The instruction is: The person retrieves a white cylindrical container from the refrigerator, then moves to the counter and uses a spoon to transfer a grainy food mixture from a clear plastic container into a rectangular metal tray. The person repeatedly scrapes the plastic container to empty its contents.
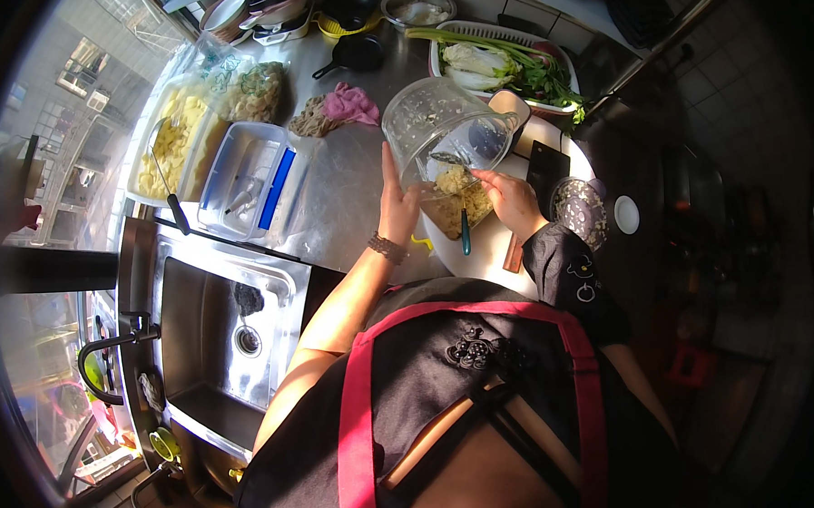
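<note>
A clear bowl [418, 114] is tilted on its side, its walls speckled with chopped bits. My left hand [397, 210] grips it from the near left, thumb at the rim. My right hand [513, 196] is at the bowl's mouth, fingers closed on what looks like a metal spoon [449, 158]; its grip is partly hidden. A clump of pale minced food, perhaps garlic [453, 180], is at the mouth. Below sits a container of the same mince [476, 207], with a teal-handled utensil [465, 234] sticking out towards me.
A round white board [482, 264] lies beneath, bearing a dark cleaver-like blade [547, 165]. A food-chopper part [579, 209] is on the right. Leafy vegetables fill a white basket [485, 26] behind. Leftward are an open plastic box [240, 173], peeled potatoes [177, 134] and a sink [206, 331].
</note>
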